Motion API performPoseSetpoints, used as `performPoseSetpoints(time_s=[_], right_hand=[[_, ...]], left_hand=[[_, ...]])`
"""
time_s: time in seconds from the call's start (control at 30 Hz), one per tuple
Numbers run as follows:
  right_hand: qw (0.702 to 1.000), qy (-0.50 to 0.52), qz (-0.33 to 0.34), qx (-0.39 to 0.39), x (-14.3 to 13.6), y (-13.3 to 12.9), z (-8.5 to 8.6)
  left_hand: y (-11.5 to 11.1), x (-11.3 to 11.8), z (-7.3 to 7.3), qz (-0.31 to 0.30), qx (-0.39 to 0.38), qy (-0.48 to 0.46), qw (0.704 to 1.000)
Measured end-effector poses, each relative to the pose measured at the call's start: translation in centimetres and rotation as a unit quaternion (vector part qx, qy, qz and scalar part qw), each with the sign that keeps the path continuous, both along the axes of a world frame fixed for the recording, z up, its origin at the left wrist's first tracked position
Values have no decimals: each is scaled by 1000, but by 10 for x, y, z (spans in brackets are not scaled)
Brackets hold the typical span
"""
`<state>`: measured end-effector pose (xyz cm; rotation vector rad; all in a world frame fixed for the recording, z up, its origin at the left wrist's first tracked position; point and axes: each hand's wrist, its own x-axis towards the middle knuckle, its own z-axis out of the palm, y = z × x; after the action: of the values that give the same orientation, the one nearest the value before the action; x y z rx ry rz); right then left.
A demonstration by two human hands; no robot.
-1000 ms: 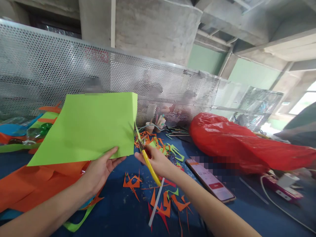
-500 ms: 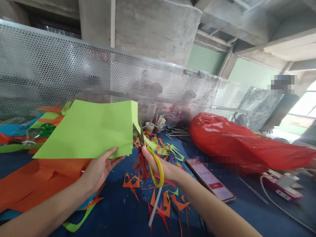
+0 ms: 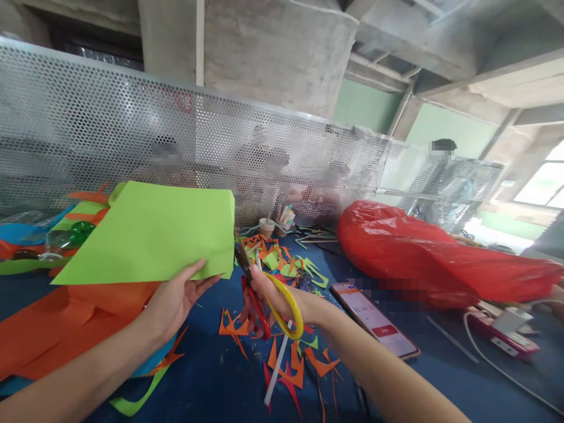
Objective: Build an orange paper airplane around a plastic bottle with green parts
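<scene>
My left hand (image 3: pixel 183 294) grips the lower right part of a large light green paper (image 3: pixel 154 232), thumb on its front and fingers behind. The sheet is raised above the table. My right hand (image 3: pixel 264 299) is closed round the scissors (image 3: pixel 282 305), which have one yellow and one red handle loop. Their blades point up and left, at the right edge of the green paper. Orange paper (image 3: pixel 53 329) lies beneath and left of the sheet. Orange, green and red offcuts (image 3: pixel 286 358) are scattered below and beyond my right hand.
To the right lie a phone (image 3: pixel 374 320), a red plastic bag (image 3: pixel 405 252) and a power strip (image 3: pixel 502 338) with a white cable. Cups of pens (image 3: pixel 284 220) stand at the back by a perforated metal screen (image 3: pixel 291 141). A plastic bottle (image 3: pixel 66 241) is at left. People are beyond the screen.
The narrow green strip at the sheet's right edge has come off. The scissors have tilted further left and moved slightly down. The sheet has shifted a little left. A person at the back right has moved left.
</scene>
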<state>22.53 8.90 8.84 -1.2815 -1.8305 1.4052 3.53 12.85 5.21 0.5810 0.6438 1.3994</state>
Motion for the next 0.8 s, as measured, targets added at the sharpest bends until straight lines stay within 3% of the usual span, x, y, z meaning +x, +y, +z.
performPoseSetpoints(time_s=[0.1,0.17,0.23,0.33,0.43,0.57,0.7,0.8], right_hand=[[987,35,91,-125,13,0,14],[981,110,71,-143,22,6,21],[974,215,-1,-69,28,19,21],[924,327,-181,79,30,45,6],[901,349,-235,101,32,66,-14],[907,361,-215,42,34,69,-26],[914,363,-179,-10,34,61,-20],[909,376,-180,6,32,59,-16]], left_hand=[[2,-4,7,4,-31,-22,999],[2,-5,10,-3,-49,-29,998],[0,-4,11,-10,-55,-26,998],[-7,1,11,-34,-50,-15,998],[-14,4,10,-92,-71,0,993],[-19,4,12,-116,-81,17,990],[-18,3,14,-102,-91,28,990],[-13,2,9,-95,-98,33,990]])
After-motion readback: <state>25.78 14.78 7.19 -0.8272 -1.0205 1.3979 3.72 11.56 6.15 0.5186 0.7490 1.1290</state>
